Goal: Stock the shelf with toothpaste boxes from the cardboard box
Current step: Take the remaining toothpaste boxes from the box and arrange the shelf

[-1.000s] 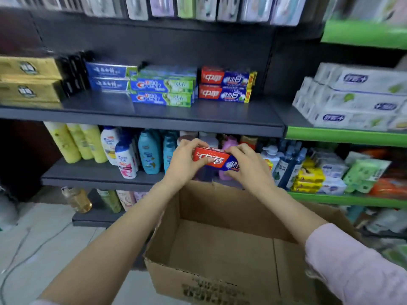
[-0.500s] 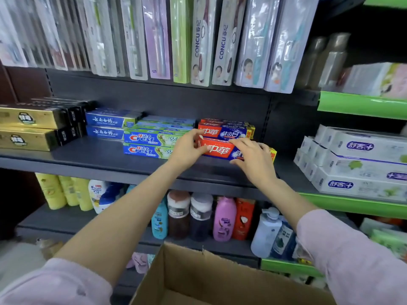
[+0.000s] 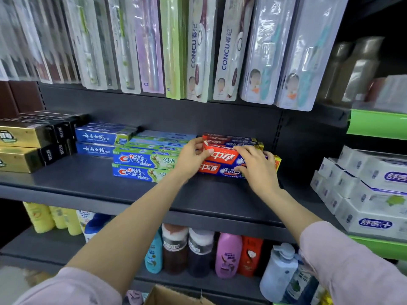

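A red and blue toothpaste box lies on top of another like it on the dark shelf, in front of a stack of the same boxes. My left hand grips its left end, thumb on the front face. My right hand lies over its right part with fingers curled on it. Only the top flap of the cardboard box shows at the bottom edge.
Green and blue Crest boxes stack left of the red ones, then blue boxes and gold-black boxes. White boxes fill the green shelf at right. Toothbrush packs hang above. Bottles stand on the lower shelf.
Both hands lifted the red box from above the cardboard box up to the shelf and set it on the lower red box. The view rose with them.
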The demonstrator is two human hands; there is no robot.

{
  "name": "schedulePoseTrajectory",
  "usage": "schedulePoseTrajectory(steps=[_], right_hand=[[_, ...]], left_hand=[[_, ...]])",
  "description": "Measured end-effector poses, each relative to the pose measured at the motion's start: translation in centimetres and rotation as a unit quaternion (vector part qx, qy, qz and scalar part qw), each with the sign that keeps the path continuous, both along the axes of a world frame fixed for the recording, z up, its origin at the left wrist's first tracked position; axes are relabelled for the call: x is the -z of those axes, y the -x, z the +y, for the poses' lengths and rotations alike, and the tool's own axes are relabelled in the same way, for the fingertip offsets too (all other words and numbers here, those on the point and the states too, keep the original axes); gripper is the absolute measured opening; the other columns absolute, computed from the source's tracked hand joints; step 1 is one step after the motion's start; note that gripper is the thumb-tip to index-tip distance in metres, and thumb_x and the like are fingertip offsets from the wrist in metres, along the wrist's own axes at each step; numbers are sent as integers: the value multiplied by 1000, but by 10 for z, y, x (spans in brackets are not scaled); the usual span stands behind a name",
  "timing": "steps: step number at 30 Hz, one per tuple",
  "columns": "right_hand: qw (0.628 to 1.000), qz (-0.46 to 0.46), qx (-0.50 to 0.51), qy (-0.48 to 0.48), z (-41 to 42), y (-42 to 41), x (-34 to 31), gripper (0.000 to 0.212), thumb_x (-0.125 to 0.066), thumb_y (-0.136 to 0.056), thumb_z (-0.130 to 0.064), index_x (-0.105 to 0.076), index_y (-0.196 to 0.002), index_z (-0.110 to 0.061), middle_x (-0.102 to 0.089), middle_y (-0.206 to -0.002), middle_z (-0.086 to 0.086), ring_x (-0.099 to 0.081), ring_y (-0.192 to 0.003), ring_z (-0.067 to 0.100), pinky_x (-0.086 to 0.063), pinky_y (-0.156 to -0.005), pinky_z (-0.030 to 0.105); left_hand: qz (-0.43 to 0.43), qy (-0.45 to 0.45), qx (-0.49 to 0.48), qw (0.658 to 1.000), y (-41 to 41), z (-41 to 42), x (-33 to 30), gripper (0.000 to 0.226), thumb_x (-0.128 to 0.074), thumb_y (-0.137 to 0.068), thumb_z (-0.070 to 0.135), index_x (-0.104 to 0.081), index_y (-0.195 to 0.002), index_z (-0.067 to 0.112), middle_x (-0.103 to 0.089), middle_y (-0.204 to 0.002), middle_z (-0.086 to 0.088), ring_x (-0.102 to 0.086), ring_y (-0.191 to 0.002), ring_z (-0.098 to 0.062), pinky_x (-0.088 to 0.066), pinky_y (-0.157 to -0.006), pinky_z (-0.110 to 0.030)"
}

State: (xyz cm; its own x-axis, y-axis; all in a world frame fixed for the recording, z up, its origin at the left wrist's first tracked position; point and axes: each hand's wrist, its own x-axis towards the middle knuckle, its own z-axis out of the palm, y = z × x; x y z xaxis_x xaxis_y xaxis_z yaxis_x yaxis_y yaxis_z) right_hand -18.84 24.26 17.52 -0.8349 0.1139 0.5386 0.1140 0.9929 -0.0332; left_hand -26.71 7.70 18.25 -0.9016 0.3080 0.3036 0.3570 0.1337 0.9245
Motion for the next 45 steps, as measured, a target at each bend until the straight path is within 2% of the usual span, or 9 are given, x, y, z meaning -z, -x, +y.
schedulePoseTrajectory(steps=[3, 9, 13, 17, 24, 33, 37, 42, 45], right_hand=[[1000, 4, 6, -7, 5, 9, 0, 58, -59, -90, -30, -35, -143, -24, -42, -143, -2, -37, -133, 17, -24, -110, 41], [1000, 9, 17, -2, 12, 24, -3, 58, -58, -91, -30, -35, -143, -24, -41, -143, -1, -38, -132, 21, -25, -109, 43], [1000, 17, 4, 4, 21, 30, -2, 58, -61, -88, -30, -38, -141, -25, -43, -142, -1, -38, -131, 21, -26, -109, 44], [1000, 16, -7, 9, 24, 36, 0, 58, -62, -88, -29, -39, -141, -27, -43, -142, -3, -37, -132, 19, -22, -111, 42], [999, 23, -20, -14, 23, 45, 0, 57, -62, -88, -27, -40, -141, -26, -43, -142, -4, -38, -132, 19, -21, -111, 42], [1000, 9, -19, -7, 30, 49, 5, 59, -60, -90, -28, -35, -143, -28, -40, -144, -4, -35, -135, 18, -21, -112, 41], [1000, 15, -14, 5, 27, 48, 8, 60, -62, -89, -28, -36, -143, -27, -41, -143, -3, -37, -133, 20, -25, -110, 42], [1000, 19, -15, 1, 24, 48, 11, 60, -63, -88, -24, -37, -142, -27, -43, -142, -2, -39, -132, 21, -26, -110, 43], [1000, 9, -9, -9, 22, 51, 9, 60, -62, -88, -23, -36, -143, -27, -42, -143, -1, -38, -133, 22, -25, -111, 44]], left_hand=[[-1, 20, -18, 1000, 6, 6, 0, 56, -62, -90, 20, -40, -140, 5, -50, -138, -13, -51, -125, -24, -46, -102, -37], [-15, 2, -26, 1000, 21, 15, -6, 58, -67, -87, 21, -44, -138, 4, -55, -134, -12, -54, -122, -23, -45, -104, -40], [-71, -48, -12, 996, 26, 17, -9, 50, -63, -89, 28, -50, -132, 3, -60, -123, -9, -59, -105, -17, -49, -93, -31], [-156, -108, -25, 981, 36, 23, -12, 23, -56, -94, 28, -57, -105, 9, -63, -106, -9, -61, -88, -15, -53, -82, -26], [-180, -34, -146, 972, 58, 39, -29, 20, -65, -87, 25, -55, -89, 8, -66, -108, -17, -67, -87, -27, -58, -64, -34], [-161, 42, -89, 982, 58, 45, -25, 29, -56, -94, 27, -58, -111, 3, -68, -108, -17, -68, -96, -29, -57, -85, -42], [-162, 12, -81, 983, 57, 44, -21, 35, -51, -96, 26, -52, -124, 5, -66, -112, -16, -66, -101, -28, -56, -87, -41], [-162, 38, -121, 979, 56, 44, -21, 16, -50, -97, 28, -54, -100, 12, -65, -112, -15, -65, -100, -29, -57, -84, -40], [-118, 117, -147, 975, 55, 47, -23, 31, -46, -98, 28, -59, -108, 3, -65, -114, -17, -63, -102, -31, -53, -90, -39]])
